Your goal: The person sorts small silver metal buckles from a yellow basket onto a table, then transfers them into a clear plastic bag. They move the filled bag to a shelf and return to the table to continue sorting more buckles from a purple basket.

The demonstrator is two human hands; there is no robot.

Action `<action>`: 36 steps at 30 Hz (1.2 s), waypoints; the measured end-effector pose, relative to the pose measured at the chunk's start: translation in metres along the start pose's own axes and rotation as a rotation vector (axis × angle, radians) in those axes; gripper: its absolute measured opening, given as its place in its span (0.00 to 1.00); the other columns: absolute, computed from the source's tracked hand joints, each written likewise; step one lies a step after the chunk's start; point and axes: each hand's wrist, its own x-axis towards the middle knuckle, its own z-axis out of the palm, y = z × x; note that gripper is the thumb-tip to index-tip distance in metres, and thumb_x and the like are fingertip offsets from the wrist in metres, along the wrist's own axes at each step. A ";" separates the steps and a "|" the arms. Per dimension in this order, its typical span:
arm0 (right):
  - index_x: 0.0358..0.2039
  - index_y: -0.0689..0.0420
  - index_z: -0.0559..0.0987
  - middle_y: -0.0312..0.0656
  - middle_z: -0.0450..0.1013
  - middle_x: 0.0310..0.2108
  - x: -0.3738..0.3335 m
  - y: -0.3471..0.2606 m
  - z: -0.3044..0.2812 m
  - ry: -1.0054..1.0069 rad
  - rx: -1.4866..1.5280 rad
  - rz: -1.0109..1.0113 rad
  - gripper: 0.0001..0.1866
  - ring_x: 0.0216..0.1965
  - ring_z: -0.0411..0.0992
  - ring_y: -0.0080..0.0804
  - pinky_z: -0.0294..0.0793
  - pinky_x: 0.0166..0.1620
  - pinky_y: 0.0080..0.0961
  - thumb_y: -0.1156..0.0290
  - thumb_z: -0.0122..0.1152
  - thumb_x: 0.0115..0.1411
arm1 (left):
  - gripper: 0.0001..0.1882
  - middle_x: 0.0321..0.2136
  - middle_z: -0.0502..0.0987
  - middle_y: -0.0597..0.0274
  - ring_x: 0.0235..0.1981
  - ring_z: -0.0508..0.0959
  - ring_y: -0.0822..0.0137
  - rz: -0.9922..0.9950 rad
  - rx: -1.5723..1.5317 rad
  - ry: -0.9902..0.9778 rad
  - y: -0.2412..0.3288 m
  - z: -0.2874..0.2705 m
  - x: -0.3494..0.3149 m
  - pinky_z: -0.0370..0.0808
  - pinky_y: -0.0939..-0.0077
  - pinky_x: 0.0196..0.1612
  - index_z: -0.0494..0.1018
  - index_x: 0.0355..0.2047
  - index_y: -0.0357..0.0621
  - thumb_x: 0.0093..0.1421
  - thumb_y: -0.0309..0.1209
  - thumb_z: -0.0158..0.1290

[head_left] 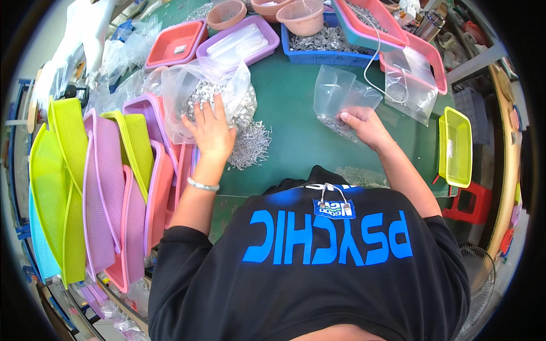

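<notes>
My left hand (211,133) lies with fingers spread on a large clear plastic bag (177,91) full of small silvery metal parts. Just right of that hand, a loose heap of screws (253,146) rests on the green table. My right hand (367,126) is closed, thumb on top, around the side of a smaller clear plastic bag (334,85). Some small metal pieces (335,125) have gathered in the bottom of this bag. The fingers under the bag are partly hidden.
Stacked green, purple and pink plastic baskets (105,193) stand at the left. A blue tray of metal parts (318,42), a purple tray (267,37) and brown bowls (301,20) line the far edge. Another clear bag (412,85) and a yellow-green basket (456,148) are at the right.
</notes>
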 end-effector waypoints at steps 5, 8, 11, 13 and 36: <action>0.32 0.66 0.74 0.39 0.71 0.26 -0.002 0.019 -0.012 0.052 0.047 0.086 0.11 0.28 0.67 0.24 0.66 0.34 0.21 0.70 0.49 0.56 | 0.15 0.29 0.73 0.53 0.35 0.72 0.54 0.052 -0.035 -0.162 -0.037 0.028 0.041 0.65 0.58 0.41 0.70 0.35 0.43 0.46 0.34 0.52; 0.32 0.66 0.74 0.39 0.71 0.25 -0.007 0.024 -0.019 0.053 0.111 0.107 0.11 0.28 0.67 0.24 0.66 0.34 0.21 0.71 0.48 0.56 | 0.08 0.25 0.73 0.51 0.28 0.73 0.51 0.066 -0.245 0.086 -0.042 -0.011 0.063 0.68 0.61 0.32 0.71 0.26 0.42 0.49 0.32 0.50; 0.31 0.66 0.74 0.39 0.71 0.25 -0.005 0.031 -0.024 0.087 0.170 0.069 0.10 0.27 0.67 0.24 0.66 0.33 0.20 0.71 0.48 0.56 | 0.07 0.23 0.72 0.49 0.26 0.72 0.50 0.080 -0.404 0.262 -0.048 -0.047 0.073 0.68 0.64 0.28 0.70 0.24 0.41 0.50 0.31 0.49; 0.31 0.66 0.74 0.38 0.71 0.25 0.001 0.030 -0.026 0.111 0.164 0.021 0.10 0.27 0.66 0.24 0.66 0.33 0.20 0.71 0.48 0.56 | 0.09 0.20 0.71 0.49 0.23 0.71 0.51 0.045 -0.458 0.265 -0.052 -0.057 0.071 0.67 0.66 0.27 0.70 0.23 0.38 0.51 0.32 0.49; 0.31 0.59 0.76 0.54 0.71 0.32 0.229 -0.043 -0.012 0.253 -0.737 -0.135 0.18 0.36 0.70 0.48 0.67 0.41 0.37 0.57 0.51 0.49 | 0.31 0.44 0.63 0.52 0.49 0.60 0.53 -0.061 -0.215 0.263 -0.051 -0.057 -0.004 0.46 0.45 0.53 0.62 0.46 0.43 0.41 0.36 0.57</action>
